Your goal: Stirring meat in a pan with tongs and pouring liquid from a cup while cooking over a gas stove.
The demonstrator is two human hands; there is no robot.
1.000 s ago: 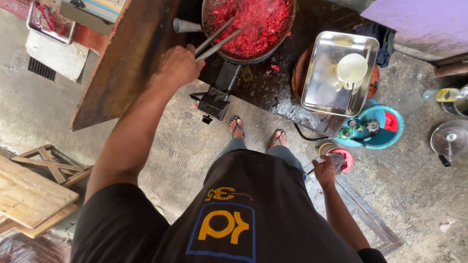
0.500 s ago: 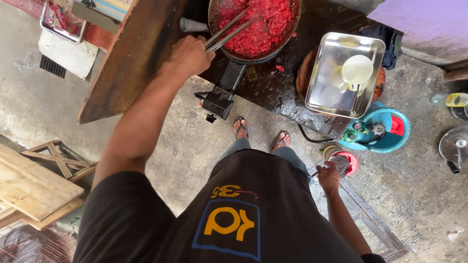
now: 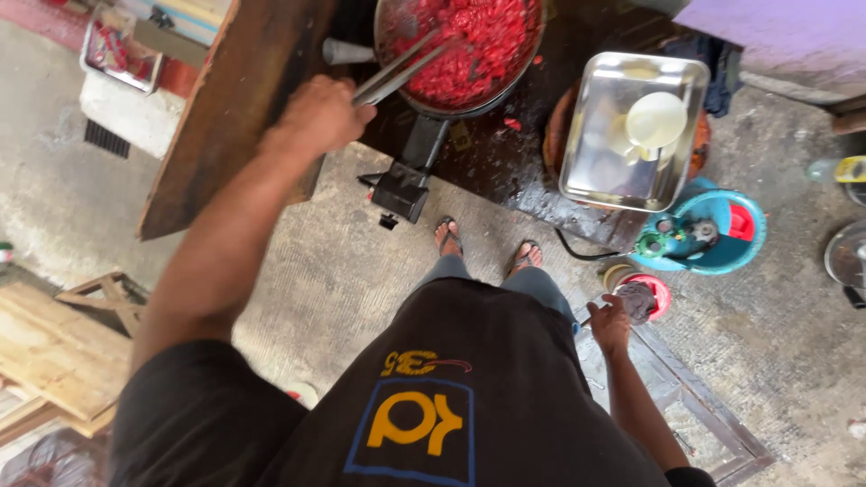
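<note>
The left hand (image 3: 323, 113) was clenched around a pair of long metal tongs (image 3: 406, 68), whose tips reached into the red chopped mixture (image 3: 474, 41) in the dark pan (image 3: 424, 101) on the worktop (image 3: 505, 162). Compared with a second earlier, the tongs had pushed a little further across the pan, so the stirring seemed to be under way rather than finished. The right hand (image 3: 611, 323) hung low at the person's side, closed on a thin handle, close to a red-rimmed bowl (image 3: 642, 296) on the floor; it had hardly moved. A steel tray (image 3: 595, 171) with a pale ladle sat right of the pan.
</note>
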